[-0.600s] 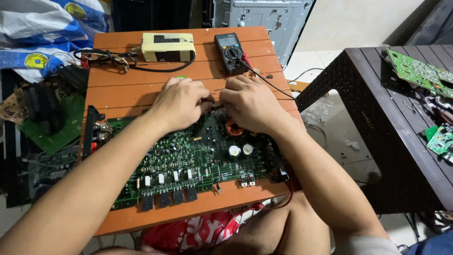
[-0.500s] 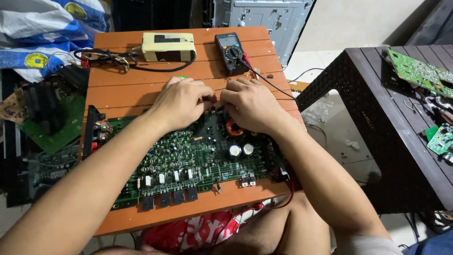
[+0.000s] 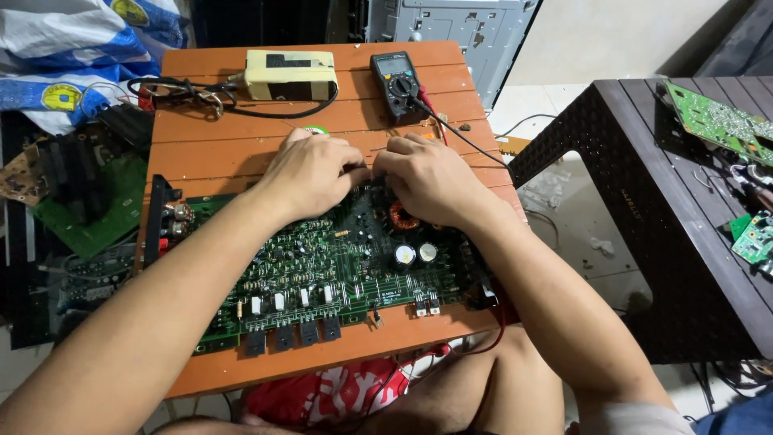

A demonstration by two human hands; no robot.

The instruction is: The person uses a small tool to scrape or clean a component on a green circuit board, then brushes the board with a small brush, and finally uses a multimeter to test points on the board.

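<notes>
A green circuit board [image 3: 322, 266] (dense with capacitors and a copper coil) lies on an orange table [image 3: 241, 153]; left hand [image 3: 310, 173] and right hand [image 3: 431, 181], fingers curled, press its far edge, grip unclear.

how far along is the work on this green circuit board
Set up: the large green circuit board lies flat on the orange wooden table, with a black multimeter beside a cream box behind it. In hand: left hand and right hand press together at the board's far edge, hiding what they grip. What is left cannot be judged.

Even, bright overhead light, sharp focus
</notes>
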